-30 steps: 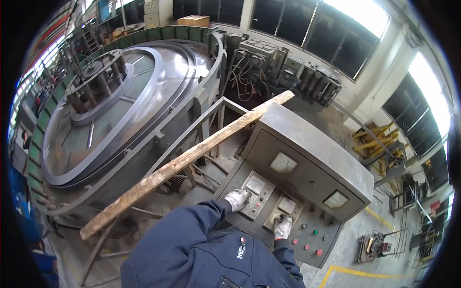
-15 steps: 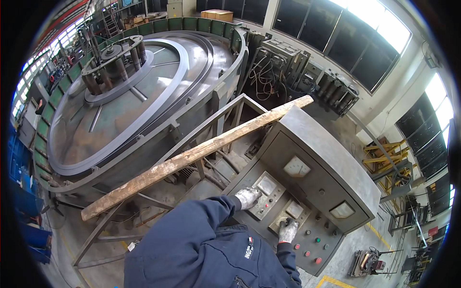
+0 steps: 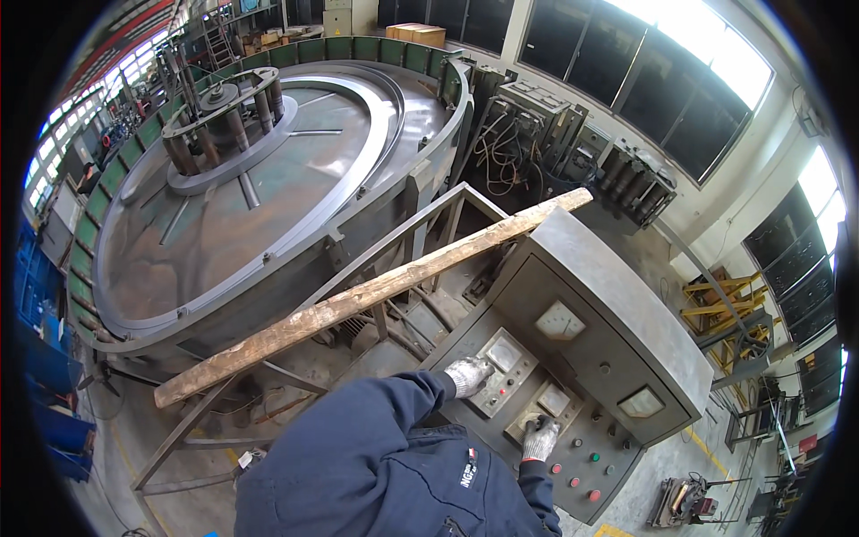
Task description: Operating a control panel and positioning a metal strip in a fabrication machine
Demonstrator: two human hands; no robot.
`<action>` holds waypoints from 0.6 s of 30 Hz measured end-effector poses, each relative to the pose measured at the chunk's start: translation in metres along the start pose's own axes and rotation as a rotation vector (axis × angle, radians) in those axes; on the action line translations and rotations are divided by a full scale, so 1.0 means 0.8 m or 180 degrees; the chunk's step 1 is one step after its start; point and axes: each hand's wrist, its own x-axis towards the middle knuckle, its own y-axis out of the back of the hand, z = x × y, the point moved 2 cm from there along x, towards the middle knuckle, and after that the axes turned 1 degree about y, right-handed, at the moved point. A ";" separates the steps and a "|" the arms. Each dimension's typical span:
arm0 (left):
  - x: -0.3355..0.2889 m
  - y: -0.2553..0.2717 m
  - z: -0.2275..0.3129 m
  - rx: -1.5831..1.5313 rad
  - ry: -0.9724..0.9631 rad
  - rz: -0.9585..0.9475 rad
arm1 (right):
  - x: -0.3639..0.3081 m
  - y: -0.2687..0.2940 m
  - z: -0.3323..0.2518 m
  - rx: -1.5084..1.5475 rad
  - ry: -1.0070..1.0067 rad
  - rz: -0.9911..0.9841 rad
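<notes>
The control panel [image 3: 585, 458] lies beneath left hand [image 3: 468, 377] and right hand [image 3: 540, 439], their grips indiscernible.

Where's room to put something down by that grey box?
The grey box's top looks bare from the wooden beam's end to its right edge. So does floor between box and small machine. The lower panel is crowded: left hand, right hand, red buttons.

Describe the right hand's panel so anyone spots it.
Start at the large grey control cabinet. On its lower front, find the small panel under the right hand. Its face looks yellowish, while the similar panel to its left is greyer and shows a red light.
</notes>
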 end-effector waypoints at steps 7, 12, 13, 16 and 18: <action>0.001 0.000 0.000 -0.0006 0.0020 -0.0063 | 0.001 -0.002 0.002 0.0014 -0.0125 -0.0010; 0.004 -0.012 -0.010 0.0023 -0.0074 0.0040 | 0.001 0.002 -0.001 0.0091 -0.0107 -0.0025; 0.005 -0.012 -0.009 0.0013 -0.0093 0.0059 | 0.002 0.003 -0.001 0.0074 -0.0116 -0.0025; 0.003 -0.009 -0.007 0.0027 -0.0104 0.0064 | 0.000 0.001 0.000 0.0066 -0.0130 -0.0033; 0.001 -0.005 -0.005 0.0001 -0.0074 0.0046 | 0.000 0.003 -0.005 0.0086 -0.0129 -0.0073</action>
